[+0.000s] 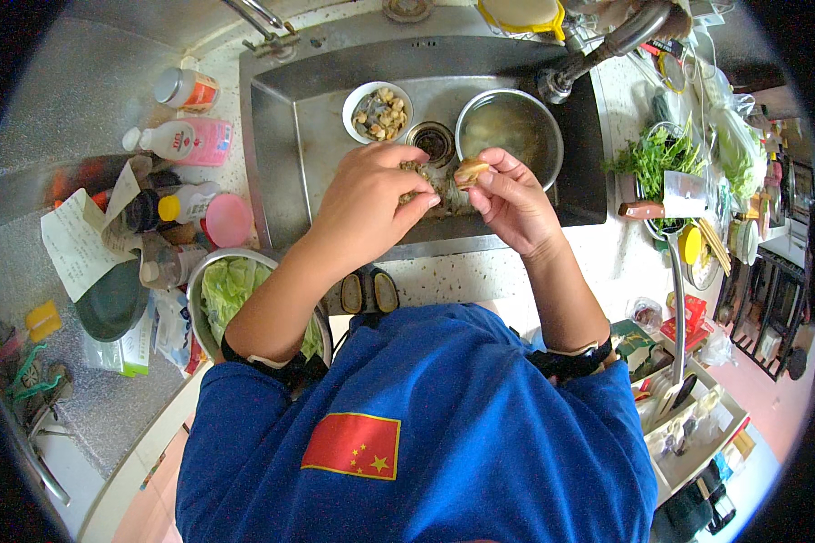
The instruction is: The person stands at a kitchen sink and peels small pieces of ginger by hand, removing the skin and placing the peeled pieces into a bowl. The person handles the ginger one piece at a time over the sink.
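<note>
My right hand (516,197) pinches a tan and brown piece of what looks like shellfish meat (471,172) between thumb and fingers, above the sink. Opposite it, my left hand (373,193) is curled with its fingertips pointing right. Dark grainy matter (409,197) shows between its fingers; whether it is held or lies below, I cannot tell. Beyond the left hand, a white bowl (350,108) contains yellowish and dark pieces. A round metal basin (558,136) with cloudy water stands behind the right hand. Between these vessels is the sink drain (433,141).
The steel sink (275,156) has a faucet (564,78) at its far right. Bottles (200,142) line the left counter, near a pot of cabbage leaves (234,282). On the right, a cleaver (682,197) lies by leafy greens (662,159) and a long-handled strainer (676,292).
</note>
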A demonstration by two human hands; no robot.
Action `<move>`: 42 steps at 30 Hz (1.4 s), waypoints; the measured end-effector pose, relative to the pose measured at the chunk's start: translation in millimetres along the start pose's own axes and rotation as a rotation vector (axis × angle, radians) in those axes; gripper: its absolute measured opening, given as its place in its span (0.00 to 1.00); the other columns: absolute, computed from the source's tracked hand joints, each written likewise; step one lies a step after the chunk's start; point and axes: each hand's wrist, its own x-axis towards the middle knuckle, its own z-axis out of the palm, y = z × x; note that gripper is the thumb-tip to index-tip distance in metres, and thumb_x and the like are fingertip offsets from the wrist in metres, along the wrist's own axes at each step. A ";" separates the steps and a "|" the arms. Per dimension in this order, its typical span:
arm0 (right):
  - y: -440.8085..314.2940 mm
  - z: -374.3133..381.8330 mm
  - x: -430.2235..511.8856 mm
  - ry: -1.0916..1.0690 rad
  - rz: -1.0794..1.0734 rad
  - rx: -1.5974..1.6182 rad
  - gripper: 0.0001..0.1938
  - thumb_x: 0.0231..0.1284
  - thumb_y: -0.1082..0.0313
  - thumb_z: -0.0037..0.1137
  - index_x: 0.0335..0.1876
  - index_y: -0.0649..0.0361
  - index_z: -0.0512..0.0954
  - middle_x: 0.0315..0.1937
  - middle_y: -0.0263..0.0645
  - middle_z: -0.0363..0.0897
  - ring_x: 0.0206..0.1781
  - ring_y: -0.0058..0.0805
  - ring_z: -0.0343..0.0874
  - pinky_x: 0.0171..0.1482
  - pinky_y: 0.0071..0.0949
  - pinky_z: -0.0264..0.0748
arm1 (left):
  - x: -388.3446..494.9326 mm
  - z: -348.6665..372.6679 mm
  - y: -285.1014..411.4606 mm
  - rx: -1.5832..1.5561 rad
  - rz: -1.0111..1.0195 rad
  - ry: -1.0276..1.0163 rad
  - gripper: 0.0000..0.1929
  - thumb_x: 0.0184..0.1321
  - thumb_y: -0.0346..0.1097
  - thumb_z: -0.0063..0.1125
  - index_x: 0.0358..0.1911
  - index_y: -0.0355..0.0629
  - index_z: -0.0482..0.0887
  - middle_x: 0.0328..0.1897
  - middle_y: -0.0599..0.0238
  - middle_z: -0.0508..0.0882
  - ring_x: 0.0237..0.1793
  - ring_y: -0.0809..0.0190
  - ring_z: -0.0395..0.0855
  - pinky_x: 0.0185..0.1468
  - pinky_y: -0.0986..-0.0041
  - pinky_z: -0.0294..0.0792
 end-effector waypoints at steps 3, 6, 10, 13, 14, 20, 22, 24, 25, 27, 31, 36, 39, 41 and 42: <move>2.9 1.2 4.3 0.052 -0.028 -0.037 0.08 0.62 0.77 0.56 0.46 0.60 0.76 0.44 0.41 0.81 0.46 0.27 0.82 0.47 0.21 0.83 | 1.1 1.1 7.1 -0.145 -0.107 0.110 0.05 0.49 0.34 0.67 0.27 0.43 0.85 0.34 0.63 0.84 0.35 0.55 0.82 0.43 0.65 0.71; 6.4 3.9 5.7 0.077 -0.076 -0.073 0.08 0.61 0.77 0.56 0.44 0.60 0.76 0.44 0.39 0.81 0.46 0.26 0.81 0.50 0.23 0.82 | 5.5 8.3 12.9 -0.181 -0.154 0.166 0.05 0.48 0.34 0.67 0.27 0.43 0.85 0.31 0.63 0.84 0.33 0.55 0.82 0.40 0.65 0.71; 11.9 11.0 6.3 0.116 -0.190 -0.130 0.08 0.59 0.81 0.57 0.42 0.60 0.75 0.44 0.38 0.79 0.47 0.27 0.80 0.53 0.26 0.80 | 12.9 20.4 12.8 -0.131 -0.164 0.243 0.06 0.47 0.34 0.67 0.27 0.43 0.84 0.27 0.63 0.83 0.30 0.54 0.82 0.36 0.65 0.71; 16.0 15.6 7.6 0.144 -0.298 -0.207 0.10 0.56 0.84 0.57 0.41 0.61 0.75 0.45 0.37 0.77 0.47 0.27 0.79 0.54 0.27 0.77 | 16.0 28.8 12.5 -0.134 -0.193 0.306 0.06 0.47 0.32 0.67 0.27 0.42 0.84 0.27 0.62 0.84 0.28 0.55 0.82 0.34 0.67 0.71; 16.8 16.6 9.0 0.143 -0.342 -0.251 0.09 0.56 0.84 0.57 0.40 0.61 0.75 0.45 0.36 0.77 0.47 0.26 0.79 0.54 0.26 0.77 | 16.6 30.7 12.4 -0.152 -0.213 0.321 0.06 0.47 0.32 0.67 0.27 0.41 0.83 0.27 0.62 0.84 0.28 0.55 0.83 0.33 0.68 0.72; 19.2 13.5 13.3 0.166 -0.436 -0.387 0.10 0.56 0.83 0.59 0.41 0.61 0.75 0.44 0.35 0.78 0.45 0.20 0.77 0.51 0.21 0.75 | 16.2 34.0 7.8 -0.562 -0.567 0.184 0.05 0.51 0.29 0.67 0.31 0.41 0.84 0.30 0.71 0.86 0.30 0.73 0.80 0.37 0.78 0.70; 19.2 11.4 14.0 0.164 -0.417 -0.407 0.10 0.56 0.83 0.59 0.41 0.60 0.76 0.43 0.34 0.78 0.45 0.19 0.77 0.50 0.20 0.75 | 16.6 32.5 2.6 -0.636 -0.637 0.117 0.05 0.51 0.29 0.66 0.31 0.41 0.84 0.31 0.72 0.85 0.32 0.74 0.80 0.38 0.80 0.70; 17.8 10.0 13.4 0.149 -0.384 -0.410 0.10 0.56 0.83 0.59 0.42 0.60 0.76 0.43 0.34 0.79 0.45 0.18 0.77 0.50 0.20 0.74 | 17.6 33.3 -0.3 -0.778 -0.710 0.080 0.05 0.52 0.27 0.65 0.32 0.41 0.83 0.32 0.70 0.85 0.34 0.74 0.79 0.39 0.83 0.68; 15.9 9.4 13.5 0.131 -0.363 -0.409 0.10 0.56 0.82 0.59 0.42 0.60 0.75 0.43 0.34 0.79 0.45 0.19 0.77 0.51 0.21 0.75 | 17.8 33.2 -1.4 -0.841 -0.715 0.068 0.05 0.53 0.27 0.64 0.33 0.40 0.83 0.32 0.70 0.84 0.34 0.74 0.79 0.40 0.83 0.68; 12.2 9.5 13.4 0.096 -0.321 -0.398 0.10 0.58 0.81 0.58 0.44 0.60 0.75 0.44 0.34 0.79 0.45 0.20 0.78 0.51 0.21 0.75 | 17.4 31.5 -3.1 -0.998 -0.748 0.049 0.05 0.53 0.26 0.63 0.34 0.40 0.83 0.32 0.70 0.84 0.35 0.74 0.79 0.40 0.83 0.68; 4.6 10.2 8.7 0.012 -0.161 -0.178 0.09 0.61 0.78 0.56 0.46 0.60 0.74 0.44 0.36 0.79 0.46 0.23 0.80 0.52 0.22 0.78 | 16.6 30.1 -5.2 -1.071 -0.805 -0.027 0.05 0.54 0.27 0.62 0.34 0.39 0.82 0.32 0.70 0.83 0.35 0.74 0.78 0.42 0.82 0.69; 2.0 8.5 10.6 -0.048 -0.016 0.034 0.09 0.63 0.77 0.53 0.47 0.60 0.74 0.45 0.38 0.79 0.44 0.23 0.81 0.49 0.21 0.81 | 14.9 36.0 -8.8 -1.022 -0.789 -0.039 0.06 0.55 0.28 0.61 0.36 0.39 0.82 0.32 0.70 0.83 0.35 0.73 0.79 0.41 0.81 0.69; 2.1 8.1 9.7 -0.020 -0.014 0.069 0.10 0.62 0.78 0.53 0.48 0.60 0.74 0.45 0.39 0.79 0.42 0.24 0.82 0.48 0.20 0.81 | 12.2 34.5 -13.6 -0.775 -0.719 -0.112 0.05 0.55 0.28 0.61 0.35 0.39 0.83 0.34 0.68 0.84 0.35 0.71 0.80 0.41 0.79 0.71; 0.3 8.1 7.0 -0.016 -0.049 -0.002 0.10 0.62 0.78 0.54 0.48 0.61 0.74 0.45 0.38 0.79 0.43 0.25 0.81 0.49 0.21 0.81 | 8.6 30.5 -14.3 -0.443 -0.636 -0.136 0.04 0.52 0.29 0.62 0.31 0.40 0.84 0.33 0.63 0.85 0.34 0.65 0.83 0.41 0.76 0.72; -0.4 8.2 5.9 -0.016 -0.076 -0.050 0.10 0.61 0.78 0.54 0.48 0.61 0.74 0.44 0.38 0.79 0.44 0.25 0.81 0.49 0.22 0.81 | 7.6 27.6 -14.5 -0.279 -0.602 -0.149 0.04 0.51 0.30 0.63 0.30 0.40 0.85 0.32 0.61 0.86 0.34 0.63 0.84 0.41 0.74 0.73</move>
